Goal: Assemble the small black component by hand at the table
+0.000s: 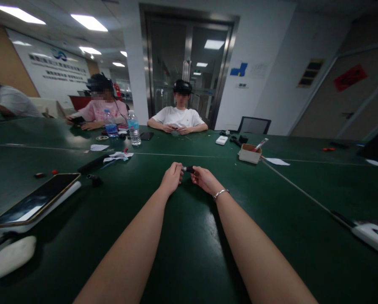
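A small black stick with a silver section (187, 169) spans the gap between my two hands, just over the green table (192, 228). At its left, silver end, the fingers of my left hand (171, 179) are closed on it. My right hand (206, 179), below a silver bracelet (221, 194), pinches the black right end. The stick lies roughly level; its exact kind is too small to make out, and both tips are hidden by my fingers.
To the left lie a phone (37, 198), a white rounded object (13, 257) and a small black part (95, 180). Water bottles (133, 128) stand farther back. A small box (250, 153) holds a pen-like item. Two people with headsets sit across the table; another is far left.
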Demonstrator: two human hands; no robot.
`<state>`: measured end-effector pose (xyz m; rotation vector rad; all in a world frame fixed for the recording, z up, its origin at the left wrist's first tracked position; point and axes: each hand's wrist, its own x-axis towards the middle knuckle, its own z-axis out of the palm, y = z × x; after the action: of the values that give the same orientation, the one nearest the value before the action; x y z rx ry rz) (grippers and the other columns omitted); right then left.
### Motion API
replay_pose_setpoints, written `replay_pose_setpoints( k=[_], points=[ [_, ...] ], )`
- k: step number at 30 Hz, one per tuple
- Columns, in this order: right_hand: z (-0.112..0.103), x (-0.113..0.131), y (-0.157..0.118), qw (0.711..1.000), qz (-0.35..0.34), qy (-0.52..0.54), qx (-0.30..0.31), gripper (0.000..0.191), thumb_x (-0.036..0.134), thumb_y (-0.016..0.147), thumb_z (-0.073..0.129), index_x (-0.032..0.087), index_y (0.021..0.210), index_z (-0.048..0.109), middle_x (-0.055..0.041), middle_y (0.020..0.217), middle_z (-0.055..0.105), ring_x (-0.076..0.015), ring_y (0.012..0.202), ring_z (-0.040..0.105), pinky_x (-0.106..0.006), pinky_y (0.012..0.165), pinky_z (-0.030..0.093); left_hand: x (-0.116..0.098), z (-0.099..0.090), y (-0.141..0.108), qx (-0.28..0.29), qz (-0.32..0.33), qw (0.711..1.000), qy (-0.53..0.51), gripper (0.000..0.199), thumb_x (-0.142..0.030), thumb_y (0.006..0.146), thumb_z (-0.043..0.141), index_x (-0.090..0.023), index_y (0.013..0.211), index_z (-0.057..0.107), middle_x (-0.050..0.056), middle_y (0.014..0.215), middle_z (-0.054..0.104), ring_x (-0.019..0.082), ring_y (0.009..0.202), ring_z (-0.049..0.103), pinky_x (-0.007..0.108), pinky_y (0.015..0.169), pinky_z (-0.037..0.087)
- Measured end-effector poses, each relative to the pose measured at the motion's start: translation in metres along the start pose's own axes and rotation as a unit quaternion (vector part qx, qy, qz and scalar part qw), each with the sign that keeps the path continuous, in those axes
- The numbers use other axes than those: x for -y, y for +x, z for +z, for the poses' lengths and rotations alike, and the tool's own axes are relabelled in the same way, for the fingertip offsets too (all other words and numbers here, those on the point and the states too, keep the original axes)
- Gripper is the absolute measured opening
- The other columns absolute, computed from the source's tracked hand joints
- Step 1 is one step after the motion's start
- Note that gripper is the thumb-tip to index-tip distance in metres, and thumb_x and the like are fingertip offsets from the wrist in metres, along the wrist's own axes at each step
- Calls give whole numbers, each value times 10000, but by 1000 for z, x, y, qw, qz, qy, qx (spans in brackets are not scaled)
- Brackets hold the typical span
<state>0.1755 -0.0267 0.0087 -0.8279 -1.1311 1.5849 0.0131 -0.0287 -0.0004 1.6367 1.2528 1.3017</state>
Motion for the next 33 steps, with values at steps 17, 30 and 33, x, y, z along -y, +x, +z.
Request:
replay_pose_setpoints(
  k=[17, 30, 33],
  points=[
    [-5, -2, 1, 1000, -4, 15, 15, 278, 371, 690, 713, 166, 694, 525, 20, 576, 514, -100, 503, 473, -251, 511, 380, 4, -6, 5, -2, 64, 997, 32, 202, -367, 775, 580, -174, 800, 634, 26, 721, 656, 139, 672, 596, 267, 673, 452],
    [-1, 0, -2, 1000, 9, 7, 20, 247, 354, 709, 695, 153, 708, 552, 10, 605, 528, -97, 525, 478, -247, 528, 398, 4, -9, 5, 8, 30, 996, 80, 404, -539, 826, 448, -183, 718, 606, 6, 614, 586, 133, 566, 518, 254, 561, 382],
    [0, 0, -1, 1000, 14, 7, 12, 226, 340, 720, 690, 154, 706, 562, 2, 609, 539, -103, 536, 488, -245, 525, 412, 1, -9, 3, 7, 23, 996, 81, 444, -567, 827, 425, -181, 702, 604, 14, 609, 585, 136, 556, 509, 253, 539, 360]
  ],
)
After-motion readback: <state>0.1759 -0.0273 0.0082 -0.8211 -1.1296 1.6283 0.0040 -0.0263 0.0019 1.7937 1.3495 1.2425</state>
